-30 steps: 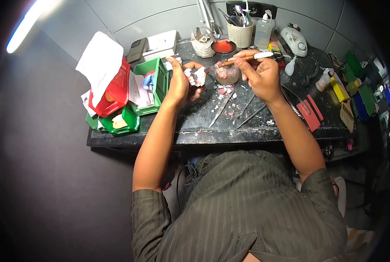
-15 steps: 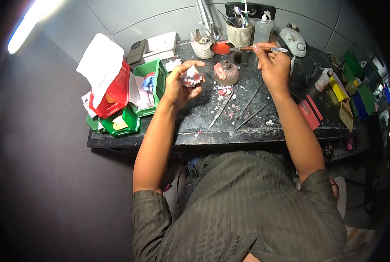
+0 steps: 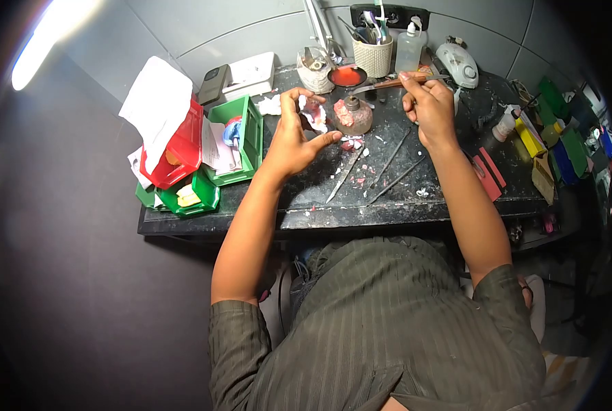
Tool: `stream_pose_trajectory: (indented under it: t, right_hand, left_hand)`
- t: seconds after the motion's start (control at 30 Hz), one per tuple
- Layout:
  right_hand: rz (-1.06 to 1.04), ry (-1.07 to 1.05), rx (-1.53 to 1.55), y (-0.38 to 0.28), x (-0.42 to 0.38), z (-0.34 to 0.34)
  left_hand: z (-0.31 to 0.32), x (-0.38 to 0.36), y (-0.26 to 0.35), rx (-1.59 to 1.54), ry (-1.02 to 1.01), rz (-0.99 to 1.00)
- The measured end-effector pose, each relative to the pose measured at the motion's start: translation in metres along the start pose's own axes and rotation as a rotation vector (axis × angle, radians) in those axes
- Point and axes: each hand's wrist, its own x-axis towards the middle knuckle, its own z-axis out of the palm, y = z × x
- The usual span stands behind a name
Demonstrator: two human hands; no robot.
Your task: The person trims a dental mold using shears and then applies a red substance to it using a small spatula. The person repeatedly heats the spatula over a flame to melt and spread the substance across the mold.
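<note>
My left hand [image 3: 296,137] holds a small white and pink dental piece [image 3: 315,115] between its fingers, the thumb stretched toward the burner. In my right hand [image 3: 429,103] is a wooden-handled knife [image 3: 388,83], its blade pointing left above the burner. The round glass burner [image 3: 354,116], smeared with pink wax, stands between both hands. Just behind it is a dark dish of red wax [image 3: 347,76]. Thin metal tools [image 3: 391,159] lie in front of the burner among pink and white crumbs.
Green bins [image 3: 251,140] and a red bin [image 3: 185,147] with papers stand left. At the back are a phone [image 3: 213,83], a white tray [image 3: 251,74], a brush cup [image 3: 373,57] and a bottle [image 3: 409,51]. Pink wax sheets [image 3: 487,175] lie right.
My left hand has turned, its back now facing up and the piece tipped beyond the fingers. The knife in my right hand has shifted down, its blade now clear of the red wax dish.
</note>
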Motion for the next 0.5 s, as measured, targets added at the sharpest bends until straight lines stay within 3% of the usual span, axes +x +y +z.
stream_pose_trajectory:
  t: [0.07,0.23,0.5]
  right_hand:
    - [-0.011,-0.039,0.03,0.002,-0.002,0.003]
    - [-0.097,-0.269,-0.007,0.008,-0.011,0.012]
    - [-0.138,-0.406,-0.005,0.013,-0.015,0.016]
  left_hand:
    - [0.0,0.0,0.0,0.197,0.022,0.081]
    - [0.001,0.0,0.001,0.214,0.018,0.122]
    - [0.002,0.0,0.001,0.173,-0.006,0.124]
